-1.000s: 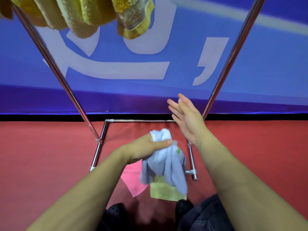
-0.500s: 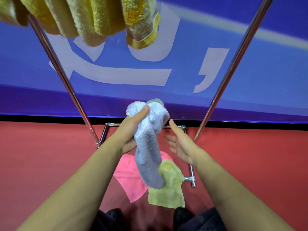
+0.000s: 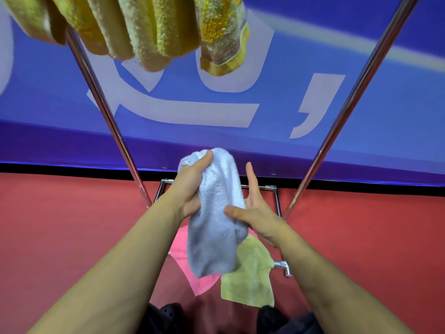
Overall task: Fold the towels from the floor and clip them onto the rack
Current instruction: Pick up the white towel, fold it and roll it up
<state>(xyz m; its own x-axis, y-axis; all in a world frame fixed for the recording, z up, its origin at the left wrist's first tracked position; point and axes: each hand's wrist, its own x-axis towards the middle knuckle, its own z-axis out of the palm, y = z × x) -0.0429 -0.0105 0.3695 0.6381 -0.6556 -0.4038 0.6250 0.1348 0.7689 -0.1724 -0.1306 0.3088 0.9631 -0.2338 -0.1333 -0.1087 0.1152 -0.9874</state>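
1. The left hand point(image 3: 190, 189) has its grip closed on the white towel point(image 3: 214, 213): the thumb lies over the towel's upper end and the fingers curl round behind it.
2. The towel hangs bunched and long from that grip, held in the air in front of the rack point(image 3: 346, 112), between the rack's two slanting poles.
3. The right hand point(image 3: 255, 213) is spread, fingers straight and pointing up. Its thumb presses on the towel's right side about halfway down; the palm lies beside the cloth, with no grip taken round it.
4. Below the white towel, on the red floor point(image 3: 72, 237), lie a pink towel point(image 3: 190, 268) and a yellow towel point(image 3: 250, 276). They sit side by side within the rack's base frame, the pink one to the left, and the white towel's lower end hides part of each.
5. At the top of the rack, near its left pole, several folded yellow towels point(image 3: 134, 27) hang in a row.
6. Behind the rack stands a blue banner point(image 3: 397, 116) with large pale characters, meeting the floor along a black strip.
7. Nearer the viewer than the rack's base, at the bottom edge, dark shoes point(image 3: 168, 314) show.
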